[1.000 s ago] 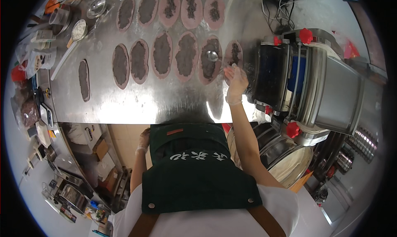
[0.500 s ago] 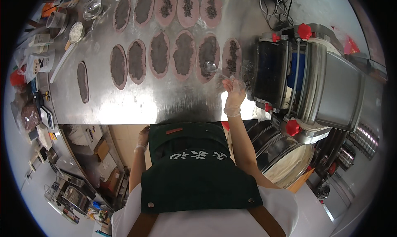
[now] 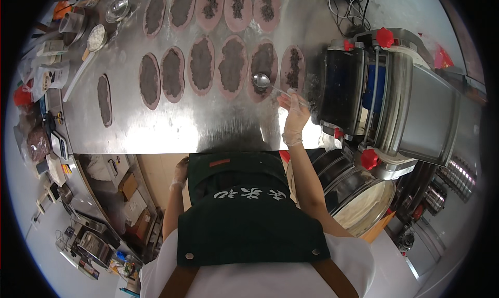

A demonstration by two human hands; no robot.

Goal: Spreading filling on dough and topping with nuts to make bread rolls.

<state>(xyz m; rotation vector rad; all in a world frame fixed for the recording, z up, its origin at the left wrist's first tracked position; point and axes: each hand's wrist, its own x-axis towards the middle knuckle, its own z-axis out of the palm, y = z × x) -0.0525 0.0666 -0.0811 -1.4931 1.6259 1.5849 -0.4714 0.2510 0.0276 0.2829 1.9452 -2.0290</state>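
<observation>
Holds one metal spoon (image 3: 262, 80) in the gloved right hand (image 3: 295, 111), with thumb and fingers pinched together on the handle. Points the bowl of the spoon leftward, over the nearer half of the fifth oval dough piece (image 3: 264, 53), counting from the left of the near row. Hangs the left hand (image 3: 180, 171), gloved too, below the table edge, just beside the dark green apron (image 3: 249, 230). Cannot tell the state of its fingers, nor any hold on the cloth.

Counts eleven flat pink ovals in two rows on the steel table (image 3: 88, 137): five far, six near. Finds dark grey filling (image 3: 201, 65) on all eleven: spread almost to the rim on the two leftmost of the far row and the four leftmost of the near row; spread broadly on the one under the spoon; gathered in a crumbly strip down the middle on the remaining four, three far and one near. Adds one narrow grey-topped piece (image 3: 105, 100), lying alone at the left, well apart from both rows.

Includes, at the right, one roller machine (image 3: 395, 105) with four red knobs in view, two large and two small. Shows, at the far left, one clear round container (image 3: 118, 9).
</observation>
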